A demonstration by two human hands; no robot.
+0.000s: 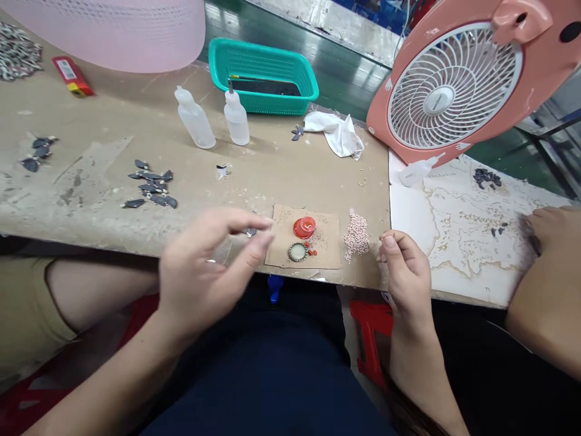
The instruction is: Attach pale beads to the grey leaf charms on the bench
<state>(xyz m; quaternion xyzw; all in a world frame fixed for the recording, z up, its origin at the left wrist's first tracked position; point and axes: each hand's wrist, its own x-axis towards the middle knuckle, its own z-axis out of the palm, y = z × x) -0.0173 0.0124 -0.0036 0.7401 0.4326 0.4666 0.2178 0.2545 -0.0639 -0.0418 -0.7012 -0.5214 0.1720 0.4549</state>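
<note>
Nearest the lens I log one dark blue lap [272,375], with both forearms rising from it. Count on the table [113,121]: one cardboard square [324,254] carrying one red cap [304,227] and one round metal bezel [298,252], open face up. There is one heap of pink beads [357,236] just right of the square, and one teal basket [263,75]. One pink fan [454,85] stands at the far right. Left hand [204,272]: other fingers loose, thumb and forefinger nearly closed about a small dark piece [251,231] at the table's near edge, just left of the cardboard. Motion blur; I cannot tell whether it is gripped, nor its long axis or heading. Right hand [406,272]: curled, thumb pressed to forefinger beside the beads, nothing visible between the tips. A co-worker's hand [551,230] rests on the white board [454,212] at the right.
</note>
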